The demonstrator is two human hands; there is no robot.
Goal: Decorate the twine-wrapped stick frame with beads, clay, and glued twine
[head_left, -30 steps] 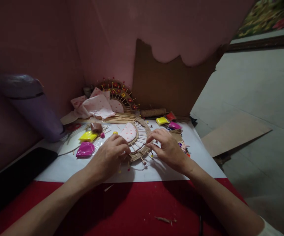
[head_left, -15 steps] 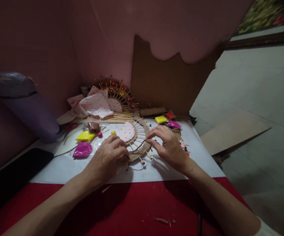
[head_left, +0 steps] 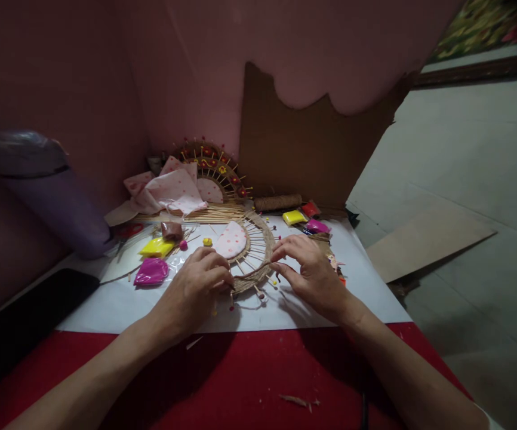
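Note:
A half-round fan-like craft piece (head_left: 265, 236) lies on the white sheet, with a pink dotted fabric centre (head_left: 231, 240), thin stick spokes and a twine-wrapped outer band. Small coloured beads tip several sticks. My left hand (head_left: 202, 280) is closed at the band's near left end, its fingertips partly hidden. At the band's right side my right hand (head_left: 310, 272) pinches a thin brown strand (head_left: 278, 277), whose loose end dangles below the fingers. The strand runs along the band between both hands, hard to tell from the twine.
Behind stands a similar decorated half-round (head_left: 222, 170) beside dotted cloth (head_left: 173, 188). Yellow (head_left: 156, 247) and magenta packets (head_left: 151, 272) lie left; more packets (head_left: 293, 218) and a twine roll (head_left: 277, 202) lie farther back. Brown cardboard (head_left: 303, 149) leans on the wall. A purple bottle-like object (head_left: 57, 203) tilts left.
The brown strand, earlier raised in a curve between my hands, now lies down along the twine band. My right hand has shifted slightly right and down; my left hand has hardly moved.

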